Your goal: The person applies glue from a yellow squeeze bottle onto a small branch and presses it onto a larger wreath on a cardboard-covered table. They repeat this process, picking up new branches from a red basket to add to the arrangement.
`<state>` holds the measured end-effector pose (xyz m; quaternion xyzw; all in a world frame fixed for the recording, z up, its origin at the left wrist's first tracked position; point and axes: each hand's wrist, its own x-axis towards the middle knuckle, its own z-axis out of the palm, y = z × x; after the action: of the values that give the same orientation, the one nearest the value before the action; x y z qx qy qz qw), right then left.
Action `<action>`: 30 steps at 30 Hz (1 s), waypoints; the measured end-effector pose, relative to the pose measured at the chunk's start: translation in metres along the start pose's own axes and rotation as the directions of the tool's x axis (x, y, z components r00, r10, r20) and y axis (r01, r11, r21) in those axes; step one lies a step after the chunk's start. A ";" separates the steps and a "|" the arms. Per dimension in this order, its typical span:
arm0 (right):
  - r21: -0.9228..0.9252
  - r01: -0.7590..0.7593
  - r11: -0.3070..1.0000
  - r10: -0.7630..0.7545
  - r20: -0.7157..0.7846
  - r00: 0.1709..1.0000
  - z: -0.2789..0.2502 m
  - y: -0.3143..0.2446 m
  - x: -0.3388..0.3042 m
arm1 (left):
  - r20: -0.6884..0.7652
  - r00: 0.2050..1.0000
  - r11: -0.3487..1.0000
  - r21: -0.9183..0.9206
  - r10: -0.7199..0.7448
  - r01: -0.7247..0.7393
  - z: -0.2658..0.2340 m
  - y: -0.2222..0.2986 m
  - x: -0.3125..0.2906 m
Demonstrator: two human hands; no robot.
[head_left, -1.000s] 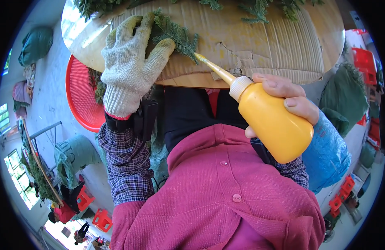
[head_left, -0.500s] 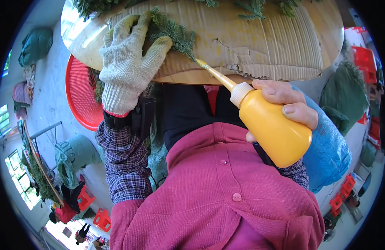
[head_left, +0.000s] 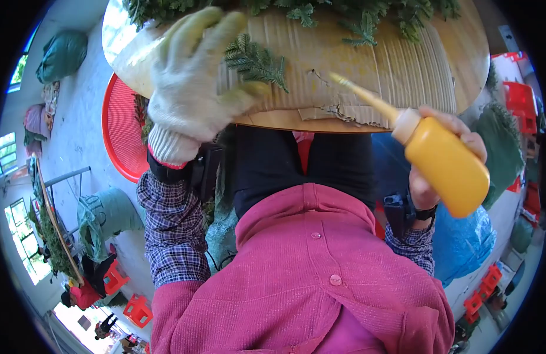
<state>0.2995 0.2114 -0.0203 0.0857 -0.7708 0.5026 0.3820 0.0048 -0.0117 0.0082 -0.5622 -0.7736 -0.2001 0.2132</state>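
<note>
My left hand (head_left: 193, 79), in a pale knitted glove with yellow-stained fingertips, is spread open and slightly blurred over the near left of the table. Beside it, between thumb and fingers, a small green fir sprig (head_left: 256, 62) lies on a ribbed sheet of cardboard (head_left: 403, 74); the hand does not appear to grip it. My bare right hand (head_left: 456, 133) is wrapped round a yellow-orange squeeze bottle (head_left: 447, 165). Its long, narrow nozzle slants up and left, with the tip above the cardboard and apart from the sprig.
More fir branches (head_left: 397, 17) are heaped along the far side of the wooden table (head_left: 471, 71). The cardboard's near edge is torn. At the left is a red mesh basket (head_left: 121, 133) with greenery. A blue plastic bag (head_left: 462, 242) stands at the right.
The squeeze bottle has moved right, and its nozzle has come away from the sprig's end. My left hand has opened wider, leaving the sprig on the cardboard. The view has shifted slightly.
</note>
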 end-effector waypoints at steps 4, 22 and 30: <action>0.037 -0.050 0.998 0.057 -0.215 0.975 0.004 0.014 -0.001 | 0.109 0.990 0.995 -0.049 0.090 -0.086 0.003 0.011 0.008; 0.072 -0.125 0.990 0.144 -0.484 0.863 -0.005 0.048 0.004 | -0.315 0.762 0.756 0.173 -0.566 0.632 -0.054 -0.106 -0.118; 0.075 -0.069 0.995 0.095 -0.414 0.905 -0.007 0.062 -0.010 | -0.280 0.926 0.962 0.023 -0.255 0.272 -0.020 -0.068 0.017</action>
<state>0.2774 0.2446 -0.0696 -0.0447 -0.6594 0.5474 0.5135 -0.0629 -0.0289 0.0292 -0.4132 -0.8109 -0.2789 0.3066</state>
